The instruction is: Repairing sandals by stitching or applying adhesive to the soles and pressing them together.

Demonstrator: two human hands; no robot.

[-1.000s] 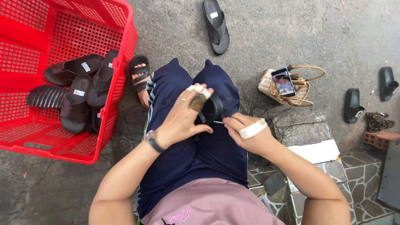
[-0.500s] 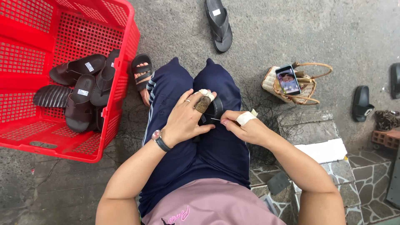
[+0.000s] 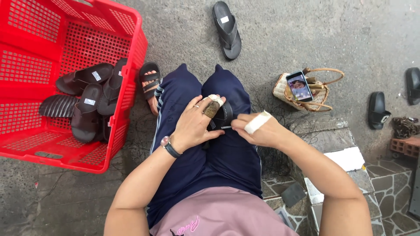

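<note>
Black sandal (image 3: 224, 114) gripped on lap by left hand (image 3: 197, 124). Thin tool (image 3: 226, 127) pinched by right hand (image 3: 256, 130), tip touching sandal. Red crate (image 3: 131, 65) of sandals at left.

Left hand (image 3: 194, 124) grips black sandal (image 3: 223, 116) on lap; right hand (image 3: 256, 130) pinches thin tool (image 3: 226, 127).

Floor: rough grey concrete (image 3: 306, 35), evenly lit by daylight. A red plastic crate (image 3: 131, 65) stands at left. At lower right, a raised step of patterned paving tiles (image 3: 385, 183) adjoins red bricks (image 3: 404, 145).
</note>
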